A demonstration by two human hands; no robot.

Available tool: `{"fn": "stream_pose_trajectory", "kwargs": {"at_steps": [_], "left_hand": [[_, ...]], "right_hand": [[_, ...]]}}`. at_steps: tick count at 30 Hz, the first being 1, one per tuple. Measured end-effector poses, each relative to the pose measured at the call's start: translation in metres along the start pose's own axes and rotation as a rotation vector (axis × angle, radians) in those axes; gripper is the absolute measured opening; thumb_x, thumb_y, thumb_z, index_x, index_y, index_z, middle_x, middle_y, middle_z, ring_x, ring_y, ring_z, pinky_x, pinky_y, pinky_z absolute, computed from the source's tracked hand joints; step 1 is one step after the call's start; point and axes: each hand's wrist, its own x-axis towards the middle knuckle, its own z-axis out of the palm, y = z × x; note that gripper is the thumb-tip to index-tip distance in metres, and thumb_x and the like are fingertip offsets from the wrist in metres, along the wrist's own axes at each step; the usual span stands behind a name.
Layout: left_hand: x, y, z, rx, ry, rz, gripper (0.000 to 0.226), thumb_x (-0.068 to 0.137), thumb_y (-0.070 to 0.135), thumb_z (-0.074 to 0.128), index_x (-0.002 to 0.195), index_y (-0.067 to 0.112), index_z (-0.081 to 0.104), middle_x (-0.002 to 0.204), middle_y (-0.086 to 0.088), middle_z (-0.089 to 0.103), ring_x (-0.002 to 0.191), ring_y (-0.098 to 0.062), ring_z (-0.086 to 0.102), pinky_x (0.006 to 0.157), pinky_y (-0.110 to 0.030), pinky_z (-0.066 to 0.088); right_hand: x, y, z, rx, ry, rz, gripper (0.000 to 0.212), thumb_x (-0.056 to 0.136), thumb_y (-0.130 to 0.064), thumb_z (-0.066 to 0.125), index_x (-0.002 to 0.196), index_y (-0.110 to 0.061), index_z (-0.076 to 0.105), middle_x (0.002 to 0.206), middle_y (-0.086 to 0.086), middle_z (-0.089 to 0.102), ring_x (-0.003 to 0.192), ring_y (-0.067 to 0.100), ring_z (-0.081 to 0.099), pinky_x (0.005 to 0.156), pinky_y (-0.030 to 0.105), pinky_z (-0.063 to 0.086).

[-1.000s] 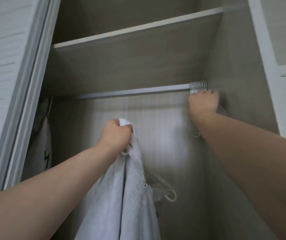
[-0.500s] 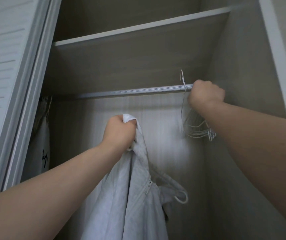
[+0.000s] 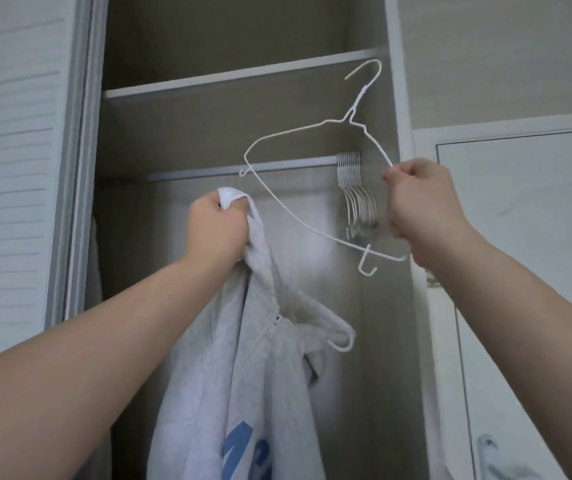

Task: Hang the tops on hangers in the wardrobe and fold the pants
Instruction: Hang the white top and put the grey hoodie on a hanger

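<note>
Looking up into the open wardrobe, we see at the far left its slatted sliding door. Next comes our left hand, which is closed in a fist around the upper edge of the grey top. The top hangs down from this fist in front of the wardrobe opening, and a zip and some blue print show on it. Above the hand a shelf crosses the wardrobe, and under it runs the metal rail. Between our two hands a white wire hanger is in the air, tilted, with its hook up at the right. At the right end of the rail a bunch of other hangers hangs close together. Our right hand pinches the right shoulder of the white wire hanger between thumb and fingers. At the far right stands a white cabinet door.
</note>
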Motion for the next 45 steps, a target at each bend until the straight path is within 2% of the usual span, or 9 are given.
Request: {"fn": "stream_pose_trajectory", "kwargs": {"at_steps": [4, 10, 19, 25, 31, 37, 40, 43, 45], "left_hand": [[-0.049, 0.030, -0.027, 0.005, 0.008, -0.055, 0.024, 0.099, 0.019, 0.056, 0.075, 0.022, 0.059, 0.079, 0.000, 0.063, 0.080, -0.018, 0.062, 0.076, -0.030, 0.052], [-0.138, 0.070, -0.070, 0.001, -0.057, -0.167, 0.040, 0.096, 0.017, 0.055, 0.060, 0.025, 0.069, 0.056, 0.006, 0.063, 0.055, -0.006, 0.061, 0.049, -0.019, 0.049], [-0.247, 0.074, -0.118, 0.059, -0.219, -0.491, 0.011, 0.087, 0.020, 0.062, 0.092, 0.013, 0.068, 0.080, -0.011, 0.059, 0.075, -0.022, 0.058, 0.068, -0.037, 0.044], [-0.306, 0.060, -0.136, 0.165, -0.315, -0.601, 0.010, 0.081, 0.021, 0.061, 0.078, 0.012, 0.063, 0.068, -0.010, 0.053, 0.066, -0.021, 0.053, 0.059, -0.037, 0.038], [-0.344, 0.047, -0.136, 0.182, -0.423, -0.847, 0.015, 0.086, 0.010, 0.062, 0.072, 0.010, 0.056, 0.066, -0.011, 0.047, 0.063, -0.024, 0.049, 0.061, -0.037, 0.036], [-0.373, 0.035, -0.139, 0.042, -0.585, -1.183, 0.014, 0.089, 0.005, 0.060, 0.078, 0.012, 0.057, 0.069, -0.010, 0.052, 0.061, -0.024, 0.054, 0.063, -0.031, 0.043], [-0.387, 0.030, -0.141, 0.023, -0.595, -1.163, 0.006, 0.091, 0.012, 0.066, 0.086, 0.008, 0.064, 0.092, -0.021, 0.063, 0.083, -0.031, 0.064, 0.078, -0.039, 0.052], [-0.398, 0.025, -0.146, 0.067, -0.630, -1.138, 0.036, 0.091, 0.021, 0.070, 0.114, -0.006, 0.066, 0.120, -0.033, 0.062, 0.111, -0.046, 0.062, 0.086, -0.046, 0.044], [-0.404, 0.020, -0.149, 0.152, -0.663, -1.032, 0.035, 0.089, 0.021, 0.073, 0.108, -0.007, 0.067, 0.107, -0.031, 0.066, 0.098, -0.041, 0.065, 0.079, -0.044, 0.041]], "right_hand": [[-0.082, -0.027, -0.066, 0.144, 0.037, 0.080, 0.008, 0.086, -0.030, 0.052, 0.085, -0.025, 0.058, 0.052, -0.008, 0.042, 0.043, 0.013, 0.036, 0.046, 0.022, 0.027], [-0.187, -0.065, -0.150, 0.318, 0.006, 0.254, 0.012, 0.096, -0.022, 0.058, 0.089, -0.019, 0.049, 0.049, -0.008, 0.040, 0.038, 0.011, 0.030, 0.039, 0.018, 0.023], [-0.273, -0.100, -0.243, 0.237, -0.226, 0.591, 0.034, 0.101, -0.028, 0.058, 0.071, -0.019, 0.044, 0.050, -0.007, 0.026, 0.039, 0.011, 0.019, 0.036, 0.016, 0.018], [-0.325, -0.105, -0.296, -0.113, -0.309, 0.608, 0.062, 0.087, -0.053, 0.069, 0.046, -0.026, 0.030, 0.048, -0.003, 0.025, 0.040, 0.018, 0.025, 0.040, 0.023, 0.026], [-0.370, -0.094, -0.326, -0.360, -0.314, 0.577, 0.065, 0.090, -0.066, 0.050, 0.060, -0.015, 0.023, 0.055, 0.005, 0.024, 0.051, 0.019, 0.021, 0.044, 0.022, 0.019], [-0.418, -0.105, -0.336, -0.369, -0.457, 0.530, 0.064, 0.102, -0.023, 0.045, 0.038, -0.018, 0.042, 0.045, -0.004, 0.041, 0.064, 0.035, 0.053, 0.051, 0.025, 0.034], [-0.437, -0.108, -0.334, -0.297, -0.553, 0.602, 0.059, 0.103, -0.020, 0.045, 0.047, -0.025, 0.062, 0.046, 0.003, 0.036, 0.048, 0.024, 0.035, 0.051, 0.028, 0.031], [-0.453, -0.106, -0.328, -0.278, -0.625, 0.595, 0.052, 0.104, -0.022, 0.046, 0.059, -0.033, 0.069, 0.046, 0.008, 0.031, 0.044, 0.020, 0.032, 0.054, 0.030, 0.032], [-0.459, -0.103, -0.323, -0.316, -0.659, 0.565, 0.049, 0.103, -0.025, 0.046, 0.060, -0.036, 0.069, 0.046, 0.011, 0.031, 0.044, 0.025, 0.035, 0.055, 0.033, 0.033]]}}
